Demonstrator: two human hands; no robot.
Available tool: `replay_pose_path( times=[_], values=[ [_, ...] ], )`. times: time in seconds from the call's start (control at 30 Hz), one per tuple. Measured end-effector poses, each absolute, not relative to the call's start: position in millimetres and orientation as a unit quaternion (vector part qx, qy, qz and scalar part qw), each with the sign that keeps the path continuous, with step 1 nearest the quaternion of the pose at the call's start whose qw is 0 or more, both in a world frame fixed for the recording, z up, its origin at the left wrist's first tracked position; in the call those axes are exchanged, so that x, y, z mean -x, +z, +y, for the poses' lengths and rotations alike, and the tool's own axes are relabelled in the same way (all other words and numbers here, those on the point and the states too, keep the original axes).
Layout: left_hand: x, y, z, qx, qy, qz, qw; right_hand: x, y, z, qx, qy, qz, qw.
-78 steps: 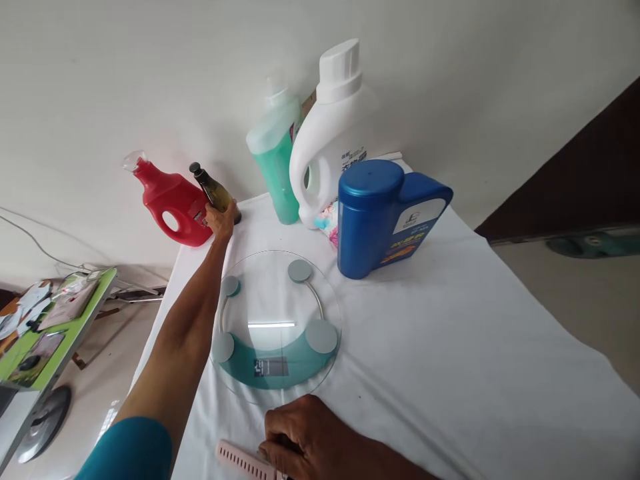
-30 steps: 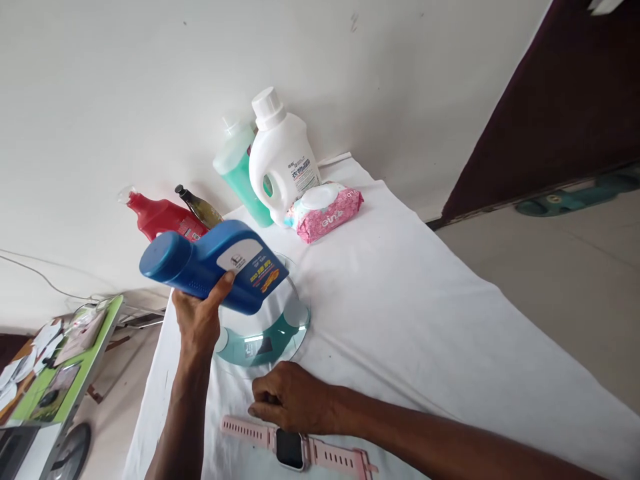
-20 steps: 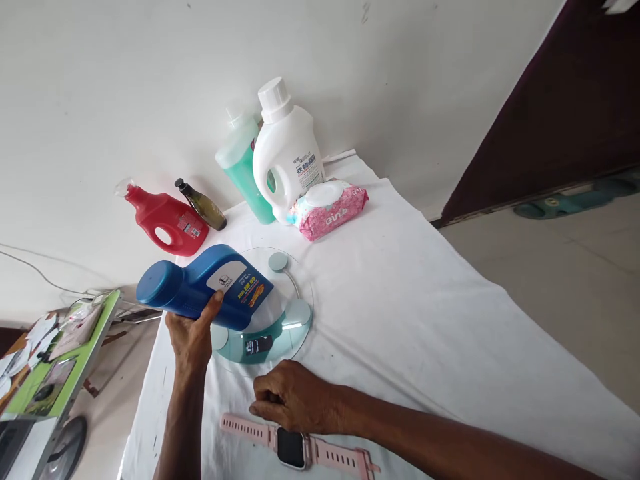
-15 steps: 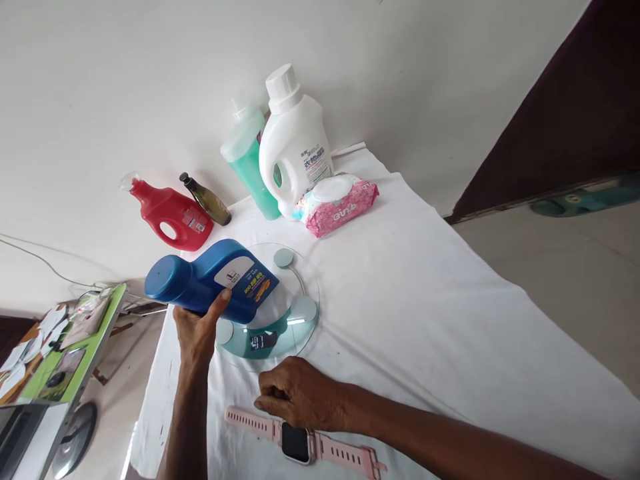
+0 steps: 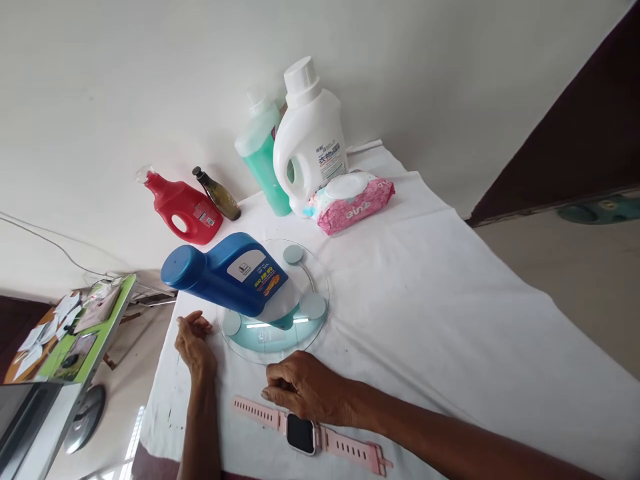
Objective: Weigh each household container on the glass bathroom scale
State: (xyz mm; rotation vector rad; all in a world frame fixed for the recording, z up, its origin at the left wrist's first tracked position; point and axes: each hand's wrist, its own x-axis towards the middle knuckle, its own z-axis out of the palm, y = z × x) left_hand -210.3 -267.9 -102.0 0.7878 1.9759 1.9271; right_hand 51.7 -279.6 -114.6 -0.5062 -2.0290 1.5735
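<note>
Drawn off the blue bottle (image 5: 220, 275), which the glass bathroom scale (image 5: 267, 340) seems to support alone, the left hand (image 5: 194, 341) is unclasped, the right hand (image 5: 307, 387) fisted.

Viewed remotely, I record a plain, pale wall (image 5: 175, 80) behind a white-draped table (image 5: 425, 300), with a dark panel (image 5: 580, 140) at right above a light floor (image 5: 530, 263). At left I note a green-topped desk (image 5: 103, 327) bearing papers (image 5: 33, 357). Bright reflections (image 5: 133, 437) mark the floor nearby.
</note>
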Motion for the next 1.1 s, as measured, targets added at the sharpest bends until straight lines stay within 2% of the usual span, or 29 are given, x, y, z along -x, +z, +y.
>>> replay_pose_path(
  times=[0.6,0.8,0.9,1.1],
  values=[
    [205.7,-99.6,-269.7,-0.33,0.603,0.714,0.133,-50.5,-116.1,-279.1,0.182,0.574,-0.756,0.256],
    [169.3,-71.0,-264.6,-0.521,0.592,0.613,0.051,-49.3,-118.0,-279.9,0.175,0.583,-0.749,0.262],
    [142.3,-53.5,-255.7,-0.586,0.565,0.576,0.083,-49.2,-116.8,-280.3,0.178,0.588,-0.74,0.273],
    [110.6,-35.4,-239.8,-0.461,0.52,0.706,0.135,-49.0,-114.2,-278.6,0.188,0.579,-0.747,0.266]
  ],
)
